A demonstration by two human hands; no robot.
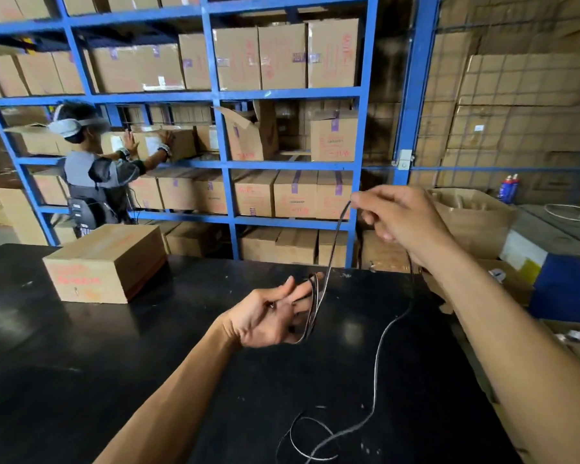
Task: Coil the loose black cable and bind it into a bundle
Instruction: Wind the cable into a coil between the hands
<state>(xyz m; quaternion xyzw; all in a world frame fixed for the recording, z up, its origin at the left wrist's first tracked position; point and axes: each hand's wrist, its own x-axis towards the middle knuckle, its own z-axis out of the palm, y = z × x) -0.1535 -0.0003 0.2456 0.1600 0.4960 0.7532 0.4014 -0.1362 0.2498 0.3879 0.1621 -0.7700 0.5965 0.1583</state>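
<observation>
A thin black cable (379,349) runs from loops around the fingers of my left hand (275,316), up to my right hand (395,217), then down to a loose tangle on the black table (114,356) near the front edge. My left hand is palm up above the table, fingers spread, with a few cable turns hanging over them. My right hand is raised higher and to the right, pinching the cable between thumb and fingers.
A cardboard box (106,262) lies on the table's far left. Behind stands a blue shelf rack (228,162) full of cartons, where another person (94,175) handles a box. Open cartons and a blue bin (566,289) sit right of the table.
</observation>
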